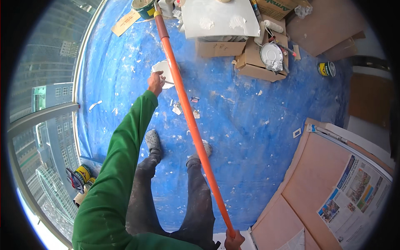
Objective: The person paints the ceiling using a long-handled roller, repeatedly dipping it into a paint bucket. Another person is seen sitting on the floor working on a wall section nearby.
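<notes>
My right hand (pixel 234 239) grips the lower end of a long orange pole (pixel 189 117), which slants up past my left arm to a brown-and-yellow upper section (pixel 161 26). My left hand (pixel 156 81) reaches forward, fingers slightly curled and apart, just left of the pole. It is beside a round white object (pixel 159 67), partly hidden by hand and pole; whether it touches that cannot be made out. My grey clogs (pixel 152 141) stand on a blue plastic sheet (pixel 237 133) dotted with white flecks and scraps.
Ahead lie cardboard boxes (pixel 220 49), a white board with paste (pixel 221 16) and paint cans (pixel 326 68). Glass windows (pixel 50 89) line the left, with cans (pixel 82 172) beside them. Pink panels (pixel 304 162) with newspaper fill the lower right.
</notes>
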Demonstrator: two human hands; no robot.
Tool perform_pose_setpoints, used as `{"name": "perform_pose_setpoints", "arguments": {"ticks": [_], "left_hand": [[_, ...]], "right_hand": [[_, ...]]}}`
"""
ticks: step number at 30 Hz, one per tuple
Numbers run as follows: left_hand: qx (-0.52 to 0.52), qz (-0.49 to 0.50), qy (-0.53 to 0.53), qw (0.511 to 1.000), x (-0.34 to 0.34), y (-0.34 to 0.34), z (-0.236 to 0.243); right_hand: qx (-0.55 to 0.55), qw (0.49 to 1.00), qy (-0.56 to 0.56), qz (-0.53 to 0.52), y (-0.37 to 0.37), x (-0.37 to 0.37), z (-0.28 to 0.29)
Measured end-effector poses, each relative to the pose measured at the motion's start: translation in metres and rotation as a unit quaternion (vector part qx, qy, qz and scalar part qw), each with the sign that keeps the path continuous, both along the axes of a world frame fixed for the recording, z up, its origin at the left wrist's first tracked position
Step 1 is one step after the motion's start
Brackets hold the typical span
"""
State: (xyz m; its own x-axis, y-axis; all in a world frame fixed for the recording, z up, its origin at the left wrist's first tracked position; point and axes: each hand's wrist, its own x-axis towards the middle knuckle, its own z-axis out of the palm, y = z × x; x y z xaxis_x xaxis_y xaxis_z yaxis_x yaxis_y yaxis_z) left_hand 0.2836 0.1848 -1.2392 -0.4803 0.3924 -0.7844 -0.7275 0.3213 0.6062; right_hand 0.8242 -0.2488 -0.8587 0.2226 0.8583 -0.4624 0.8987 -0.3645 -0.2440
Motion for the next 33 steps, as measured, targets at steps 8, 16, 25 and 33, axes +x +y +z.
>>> {"name": "perform_pose_setpoints", "arguments": {"ticks": [8, 16, 25, 33], "left_hand": [[-0.071, -0.167, 0.084, 0.98, -0.069, -0.038, -0.055], [0.013, -0.399, -0.046, 0.915, 0.026, -0.184, 0.067], [0.047, -0.338, -0.314, 0.886, 0.197, -0.296, 0.345], [0.079, -0.324, -0.314, 0.889, 0.132, -0.245, 0.337]], "right_hand": [[-0.085, 0.993, -0.078, 0.029, -0.007, -0.021, 0.031], [-0.067, 0.984, -0.155, -0.05, -0.016, -0.055, 0.091], [-0.022, 0.953, -0.287, 0.094, -0.016, -0.121, 0.191], [-0.165, 0.958, -0.23, 0.043, 0.05, -0.234, 0.325]]}}
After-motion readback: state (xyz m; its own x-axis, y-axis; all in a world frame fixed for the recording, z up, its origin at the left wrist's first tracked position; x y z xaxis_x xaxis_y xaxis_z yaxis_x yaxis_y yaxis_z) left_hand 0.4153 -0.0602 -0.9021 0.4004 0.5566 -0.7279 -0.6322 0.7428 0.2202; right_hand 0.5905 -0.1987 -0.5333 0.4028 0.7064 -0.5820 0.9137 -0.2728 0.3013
